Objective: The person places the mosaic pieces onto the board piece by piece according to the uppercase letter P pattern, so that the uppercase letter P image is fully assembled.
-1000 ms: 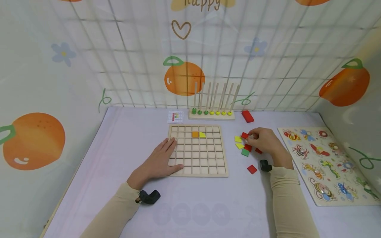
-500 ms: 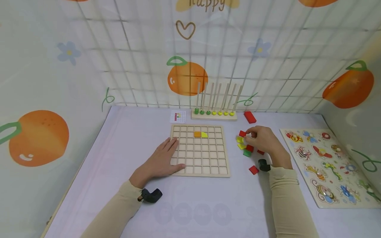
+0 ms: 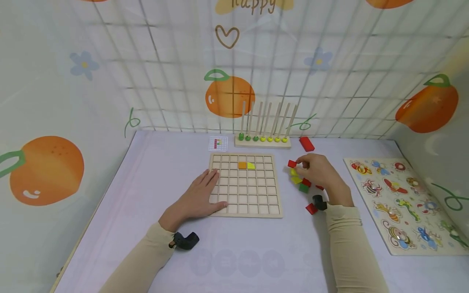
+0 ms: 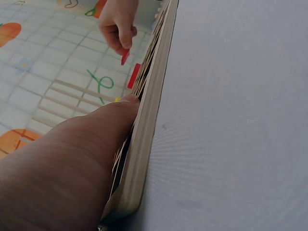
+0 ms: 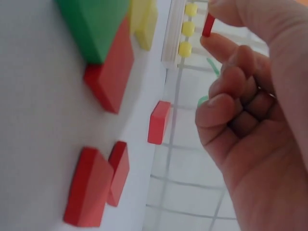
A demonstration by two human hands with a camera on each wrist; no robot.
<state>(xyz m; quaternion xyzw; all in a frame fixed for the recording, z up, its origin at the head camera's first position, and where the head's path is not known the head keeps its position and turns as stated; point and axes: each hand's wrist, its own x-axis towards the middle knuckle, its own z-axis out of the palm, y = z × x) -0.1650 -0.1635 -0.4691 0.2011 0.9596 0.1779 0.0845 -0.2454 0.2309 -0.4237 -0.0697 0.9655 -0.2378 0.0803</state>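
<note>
My left hand [image 3: 198, 195] lies with its fingers spread on the left edge of a wooden grid board [image 3: 253, 215]. An orange square tile [image 3: 242, 165] and a yellow tile [image 3: 250, 166] with one slanted or rounded corner sit side by side in cells of its second row. Thumb and index finger of my right hand [image 3: 318, 173] pinch a red square tile [image 3: 292, 163], raised above the table in the right wrist view. Under that hand are yellow tiles [image 3: 296, 180], a green tile [image 5: 94, 24] and several red tiles [image 5: 89, 187], partly hidden by the hand in the head view.
Behind the board stand a peg rack [image 3: 262, 143] with green and yellow beads and a small pattern card [image 3: 218, 143]. A red block [image 3: 307, 143] lies right of the rack. An insect puzzle board [image 3: 406, 203] takes up the right side.
The right hand has moved slightly left and up with the red tile, away from the loose pieces. The left hand has stayed on the board. The head view has shifted a little.
</note>
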